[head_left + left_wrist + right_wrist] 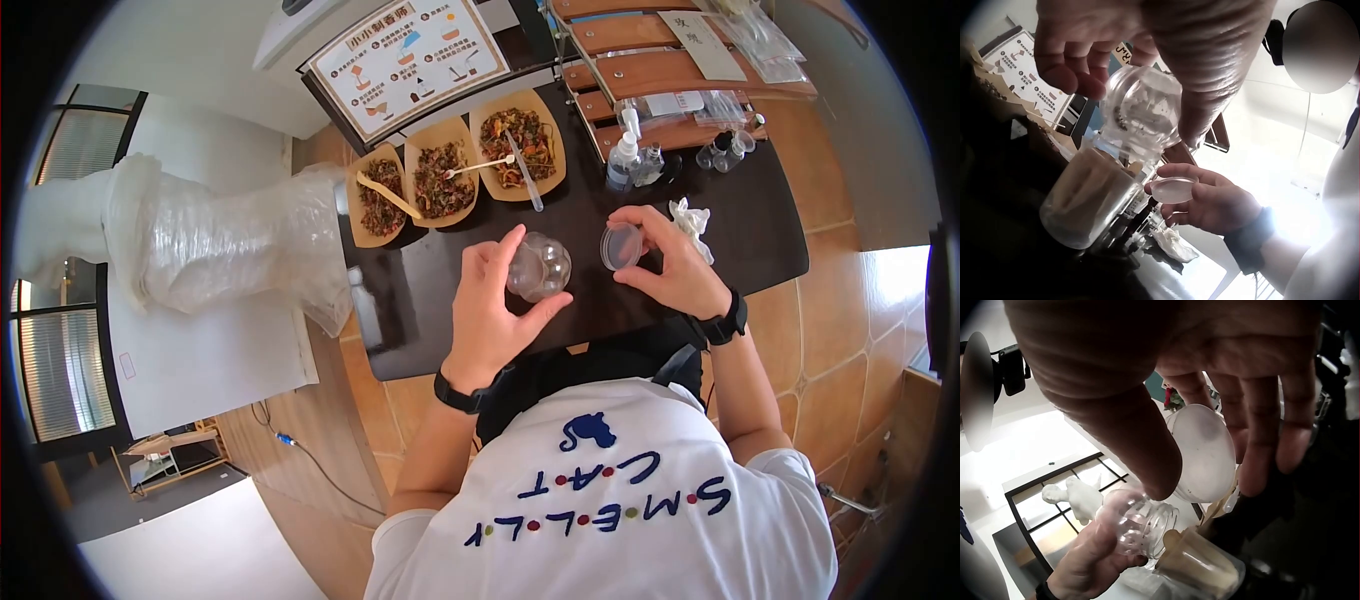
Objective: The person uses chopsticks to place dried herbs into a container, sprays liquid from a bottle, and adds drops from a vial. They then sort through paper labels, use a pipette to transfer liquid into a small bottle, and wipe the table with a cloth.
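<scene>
My left hand (492, 315) grips a clear, rounded jar (545, 268) between thumb and fingers above the dark table. The jar (1147, 106) appears tilted in the left wrist view, with a few dark specks inside. Close by its neck is a clear cup (1088, 197) holding something tan; whether they touch is unclear. To the right, my right hand (680, 275) pinches a round, translucent lid (621, 247) by its edge, apart from the jar. In the right wrist view the lid (1204, 453) is face-on, with the jar (1138, 525) beyond it.
Three paper trays (445, 185) of dried plant pieces hold a wooden scoop (388, 195), a small spoon (480, 167) and a clear-handled tool (524, 172). A pump bottle (622, 165), small bottles (733, 150), crumpled tissue (692, 225), wooden rack (640, 70) and printed sign (408, 65) surround the work.
</scene>
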